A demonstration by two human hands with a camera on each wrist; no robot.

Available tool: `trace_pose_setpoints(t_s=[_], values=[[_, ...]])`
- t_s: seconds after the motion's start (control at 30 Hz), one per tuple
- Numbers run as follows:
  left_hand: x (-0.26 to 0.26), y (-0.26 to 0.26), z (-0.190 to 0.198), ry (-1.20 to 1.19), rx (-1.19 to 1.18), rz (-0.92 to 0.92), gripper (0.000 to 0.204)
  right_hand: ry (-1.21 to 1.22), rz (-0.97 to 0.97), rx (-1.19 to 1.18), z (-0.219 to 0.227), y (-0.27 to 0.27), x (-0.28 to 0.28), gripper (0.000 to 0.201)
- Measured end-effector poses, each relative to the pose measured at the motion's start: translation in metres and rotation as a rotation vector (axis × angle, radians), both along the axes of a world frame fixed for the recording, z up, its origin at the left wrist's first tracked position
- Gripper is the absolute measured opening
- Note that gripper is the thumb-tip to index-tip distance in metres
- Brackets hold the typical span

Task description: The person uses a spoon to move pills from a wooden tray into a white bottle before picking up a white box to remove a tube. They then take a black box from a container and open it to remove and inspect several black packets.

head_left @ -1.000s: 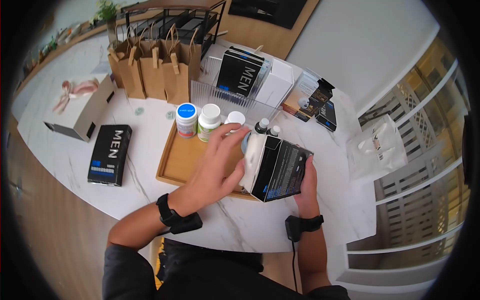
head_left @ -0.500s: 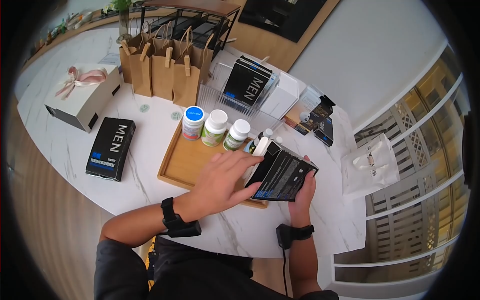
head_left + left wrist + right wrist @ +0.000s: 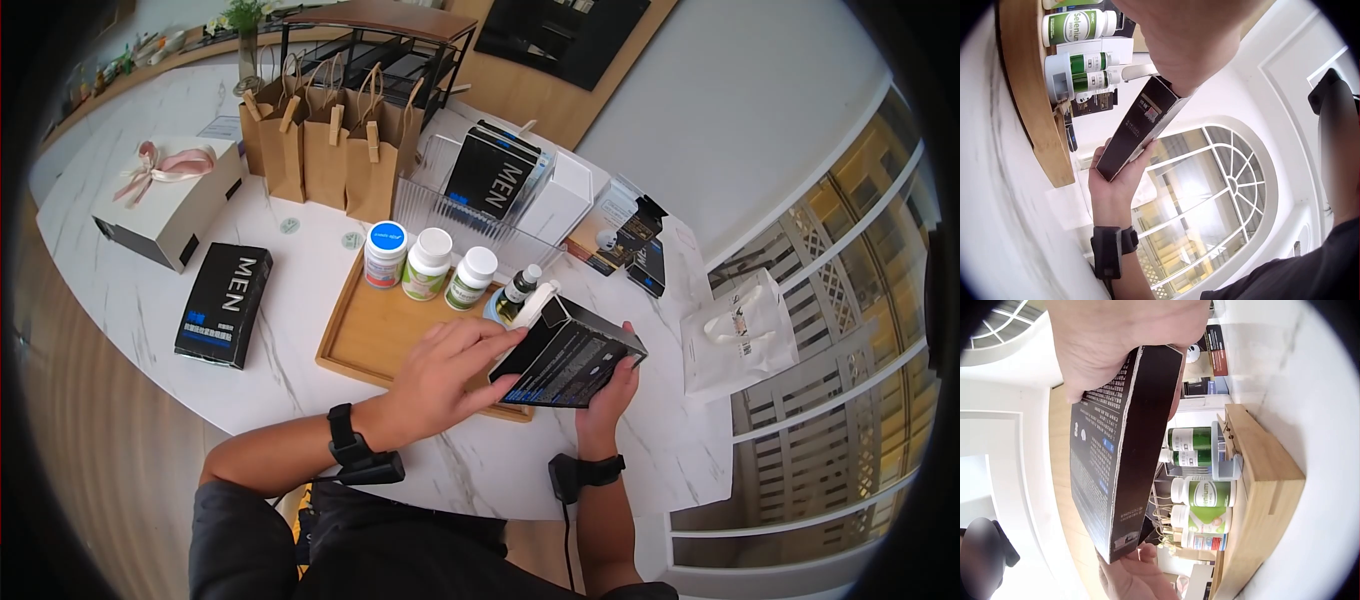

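Note:
A black box (image 3: 575,355) with fine print on its face is held tilted over the near right of the wooden tray (image 3: 350,372). My right hand (image 3: 608,395) grips the box at its right end, the thumb along its edge. At the left end, my left hand (image 3: 440,385) has its fingers by a raised white flap (image 3: 538,303) and its thumb at the lower corner. The right wrist view shows the left hand's fingers (image 3: 1147,555) bent at that end of the box. Behind the box stand white-capped bottles (image 3: 428,262) and a small dark dropper bottle (image 3: 520,285).
A second black MEN box (image 3: 224,305) lies left of the tray. Behind it sits a white gift box (image 3: 165,205) with a pink ribbon. Brown paper bags (image 3: 325,150), a clear organizer (image 3: 440,210) with boxes, and a white bag (image 3: 740,330) on the right surround the work area.
My left hand's fingers have come from beside the box onto its flapped end. The box has tipped, covering more of the white part. The head view has shifted slightly.

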State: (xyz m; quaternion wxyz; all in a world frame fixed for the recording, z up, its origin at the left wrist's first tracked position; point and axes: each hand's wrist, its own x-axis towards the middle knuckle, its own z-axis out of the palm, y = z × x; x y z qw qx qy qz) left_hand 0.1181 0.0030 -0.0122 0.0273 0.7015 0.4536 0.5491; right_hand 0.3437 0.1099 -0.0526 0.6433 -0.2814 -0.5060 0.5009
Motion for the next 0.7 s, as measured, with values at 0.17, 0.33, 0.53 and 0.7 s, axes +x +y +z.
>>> trace_pose_setpoints(t_s=[0.17, 0.33, 0.53, 0.7], values=[[-0.001, -0.0001, 0.0009, 0.055, 0.018, 0.029, 0.051, -0.001, -0.033, 0.042, -0.0006, -0.0009, 0.0016, 0.065], [-0.0017, -0.0011, 0.0035, 0.087, 0.049, 0.047, 0.052, 0.012, -0.031, 0.043, 0.0032, -0.0045, -0.0012, 0.067], [-0.0028, -0.0036, 0.005, 0.106, 0.028, 0.022, 0.053, 0.038, -0.039, 0.076, 0.0051, -0.0076, -0.0014, 0.069], [-0.0015, 0.0005, 0.0008, -0.041, -0.021, -0.028, 0.048, 0.03, -0.033, 0.116, 0.0054, -0.009, 0.0006, 0.073]])
